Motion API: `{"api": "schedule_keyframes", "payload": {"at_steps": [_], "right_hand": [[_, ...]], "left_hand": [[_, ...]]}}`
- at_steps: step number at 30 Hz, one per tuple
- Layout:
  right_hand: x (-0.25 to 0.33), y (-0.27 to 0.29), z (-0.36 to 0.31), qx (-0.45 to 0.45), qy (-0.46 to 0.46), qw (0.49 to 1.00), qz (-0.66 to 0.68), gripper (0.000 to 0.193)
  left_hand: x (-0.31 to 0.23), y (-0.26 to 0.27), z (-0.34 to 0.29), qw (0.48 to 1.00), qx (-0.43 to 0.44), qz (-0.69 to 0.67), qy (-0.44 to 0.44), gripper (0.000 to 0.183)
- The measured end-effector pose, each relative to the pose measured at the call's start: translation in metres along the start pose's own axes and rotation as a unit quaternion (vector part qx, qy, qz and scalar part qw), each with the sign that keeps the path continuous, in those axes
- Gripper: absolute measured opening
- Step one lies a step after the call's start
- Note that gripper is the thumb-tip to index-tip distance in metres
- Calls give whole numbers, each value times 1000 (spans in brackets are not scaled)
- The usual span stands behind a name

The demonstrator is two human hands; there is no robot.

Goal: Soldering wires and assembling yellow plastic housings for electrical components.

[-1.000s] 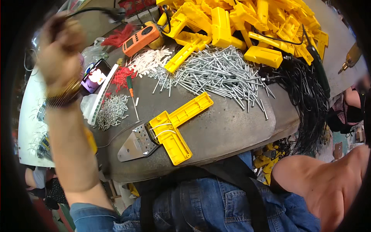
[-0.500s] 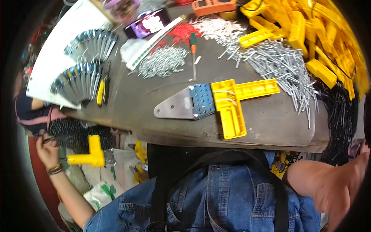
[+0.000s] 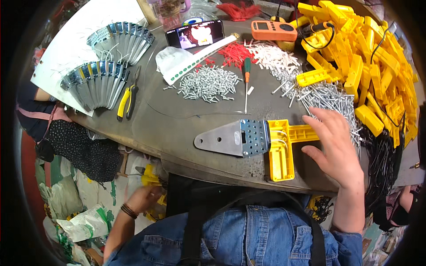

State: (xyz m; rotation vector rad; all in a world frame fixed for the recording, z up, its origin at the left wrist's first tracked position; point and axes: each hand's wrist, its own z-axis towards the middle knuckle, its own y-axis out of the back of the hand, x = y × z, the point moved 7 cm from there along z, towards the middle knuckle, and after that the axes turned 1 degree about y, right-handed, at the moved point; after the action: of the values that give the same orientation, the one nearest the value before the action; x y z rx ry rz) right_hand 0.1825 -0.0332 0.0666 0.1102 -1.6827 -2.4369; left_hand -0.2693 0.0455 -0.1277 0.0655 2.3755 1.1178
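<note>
My right hand (image 3: 335,148) hovers open, fingers spread, over the table's right side, beside the arm of a yellow L-shaped plastic part (image 3: 282,153) and the edge of a pile of long nails (image 3: 330,99). The yellow part is joined to a grey perforated block on a tapered metal plate (image 3: 222,139). My left hand (image 3: 142,199) is down below the table edge, blurred, beside a yellow plastic piece (image 3: 151,179); whether it grips the piece is unclear.
A heap of yellow plastic parts (image 3: 368,57) fills the right. Also on the table are short screws (image 3: 208,84), a green-handled screwdriver (image 3: 246,82), yellow-handled pliers (image 3: 126,99), rows of metal plates (image 3: 104,84), a phone (image 3: 195,33) and an orange meter (image 3: 273,30). Black cables (image 3: 381,164) hang right.
My right hand came up from beside my lap onto the table by the yellow L-shaped part. My left hand, which held a yellow part out to the left, moved in under the table edge.
</note>
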Motion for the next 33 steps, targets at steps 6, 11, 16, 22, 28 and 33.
{"api": "schedule_keyframes", "payload": {"at_steps": [6, 11, 16, 22, 28, 33], "right_hand": [[-7, -18, -13, 27, -29, 999, 31, 55], [2, -26, -18, -8, -36, 998, 55, 45], [-4, -17, -28, -51, -76, 994, 56, 46], [-2, 24, 13, -126, -51, 988, 72, 45], [-15, 22, 36, -172, -23, 976, 130, 34], [-18, 15, 17, -196, -105, 915, 336, 13]], "left_hand": [[-164, 171, 58, 902, -349, -31, -253, 17], [-186, 220, 141, 816, -507, 131, -244, 30], [-191, 222, 149, 787, -516, 190, -281, 26], [-262, 196, 51, 798, -434, 31, -416, 21], [-289, 173, 22, 794, -400, -41, -456, 17], [-282, 154, 57, 672, -115, -557, -475, 57]]}}
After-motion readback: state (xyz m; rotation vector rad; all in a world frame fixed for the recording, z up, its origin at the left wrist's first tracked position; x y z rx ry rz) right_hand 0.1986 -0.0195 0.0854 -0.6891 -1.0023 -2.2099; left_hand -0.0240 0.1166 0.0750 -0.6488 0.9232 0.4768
